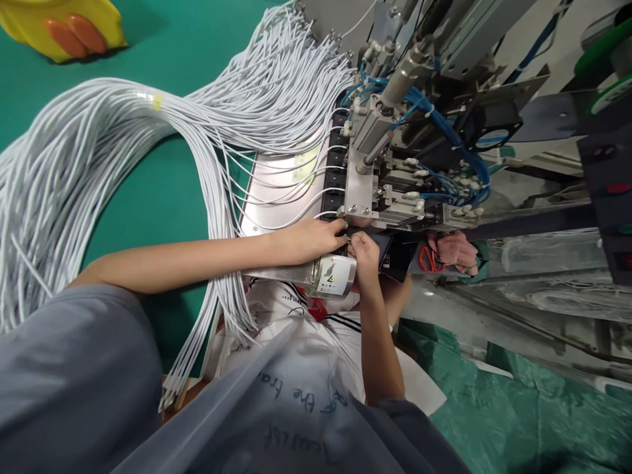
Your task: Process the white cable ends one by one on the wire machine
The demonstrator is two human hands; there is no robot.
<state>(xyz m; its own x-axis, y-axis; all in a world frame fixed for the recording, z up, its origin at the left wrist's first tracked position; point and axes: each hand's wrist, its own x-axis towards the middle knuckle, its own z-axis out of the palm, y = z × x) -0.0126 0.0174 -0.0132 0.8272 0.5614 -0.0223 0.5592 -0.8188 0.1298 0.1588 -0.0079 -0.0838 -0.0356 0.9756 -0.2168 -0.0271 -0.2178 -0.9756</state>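
My left hand [312, 241] reaches across the metal plate [269, 178], palm down, its fingers bent together at the near end of the black cable holder [334, 178]. Close beside it, my right hand [364, 253] is closed in a pinch, thumb against forefinger. What lies between the fingertips of either hand is too small and covered to name. Several white cables [291, 191] run over the plate into the holder, beneath the machine's metal press head [359, 191]. Just below the hands stands a clear container with a white label [333, 275].
A thick bundle of white cables [113, 125] spreads over the green table [162, 178]. A yellow toy-like object [93, 26] sits at the far left. Blue air hoses [459, 145] loop over the machine. Red-handled scissors [430, 259] and a pink cloth [457, 252] lie at right.
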